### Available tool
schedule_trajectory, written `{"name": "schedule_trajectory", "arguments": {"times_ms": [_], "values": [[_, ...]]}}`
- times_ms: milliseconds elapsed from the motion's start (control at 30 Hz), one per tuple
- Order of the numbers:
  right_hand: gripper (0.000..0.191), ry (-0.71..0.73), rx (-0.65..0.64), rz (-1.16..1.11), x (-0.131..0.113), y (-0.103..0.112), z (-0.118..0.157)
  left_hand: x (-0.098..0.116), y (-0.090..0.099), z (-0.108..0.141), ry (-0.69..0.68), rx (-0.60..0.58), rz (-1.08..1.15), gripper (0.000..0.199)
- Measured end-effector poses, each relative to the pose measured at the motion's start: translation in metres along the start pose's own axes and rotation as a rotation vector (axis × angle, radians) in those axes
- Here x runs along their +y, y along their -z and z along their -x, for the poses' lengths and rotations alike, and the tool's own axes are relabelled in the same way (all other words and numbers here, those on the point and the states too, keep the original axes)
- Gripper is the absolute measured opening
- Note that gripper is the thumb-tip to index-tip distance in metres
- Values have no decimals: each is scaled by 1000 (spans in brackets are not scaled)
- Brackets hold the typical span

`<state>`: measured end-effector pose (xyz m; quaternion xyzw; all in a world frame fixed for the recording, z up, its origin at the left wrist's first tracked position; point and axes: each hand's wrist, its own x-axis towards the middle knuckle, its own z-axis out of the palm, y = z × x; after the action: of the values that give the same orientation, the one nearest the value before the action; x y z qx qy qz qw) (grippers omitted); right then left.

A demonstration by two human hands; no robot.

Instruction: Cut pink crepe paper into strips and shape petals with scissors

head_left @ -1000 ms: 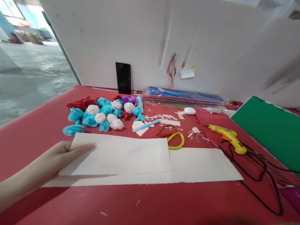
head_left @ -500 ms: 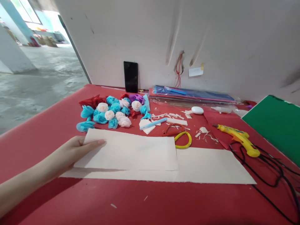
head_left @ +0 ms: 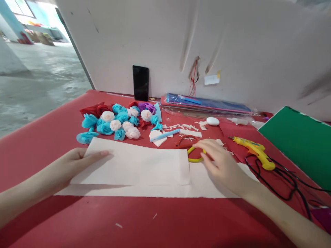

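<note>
On the left, my left hand [head_left: 81, 162] holds the left end of a folded white paper sheet [head_left: 137, 167], thumb on top and fingers underneath. Below it lies a longer white paper strip [head_left: 103, 191], running out to the right. My right hand [head_left: 223, 165] has its thumb and fingers closed at the yellow handle loop of a pair of scissors [head_left: 192, 159]. The scissors' other loop is orange-red; their blades are hidden, apparently under the folded sheet.
Several blue, white, red and purple paper flowers [head_left: 119, 134] lie at the back left. A black phone [head_left: 141, 83] leans on the wall. A yellow glue gun [head_left: 254, 150] with a black cord and a green board [head_left: 300, 143] are at right. Paper scraps [head_left: 181, 127] lie behind the scissors.
My right hand has come in from the right and reached the scissors' yellow handle. My left hand still holds the folded paper; the view has shifted slightly.
</note>
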<state>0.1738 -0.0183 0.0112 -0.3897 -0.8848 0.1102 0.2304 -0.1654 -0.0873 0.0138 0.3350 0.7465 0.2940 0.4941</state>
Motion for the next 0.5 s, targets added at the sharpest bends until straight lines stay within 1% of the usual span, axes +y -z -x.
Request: {"name": "schedule_trajectory", "arguments": {"times_ms": [100,167,267,367,467,500], "values": [[45,73,-135,64,13,-15,-15,-4,3,-4,-6,-40,-81,36],[50,111,-204,81,23,-21,-25,-4,4,-6,-7,-59,-108,35],[49,178,-304,103,32,-20,-37,-2,5,-5,2,-73,-73,35],[43,224,-387,132,30,-16,-47,2,7,-1,16,-48,-11,37],[36,221,-422,153,23,-14,-55,3,15,0,22,31,69,41],[36,209,-417,154,21,-13,-57,2,19,-1,0,88,72,43]]}}
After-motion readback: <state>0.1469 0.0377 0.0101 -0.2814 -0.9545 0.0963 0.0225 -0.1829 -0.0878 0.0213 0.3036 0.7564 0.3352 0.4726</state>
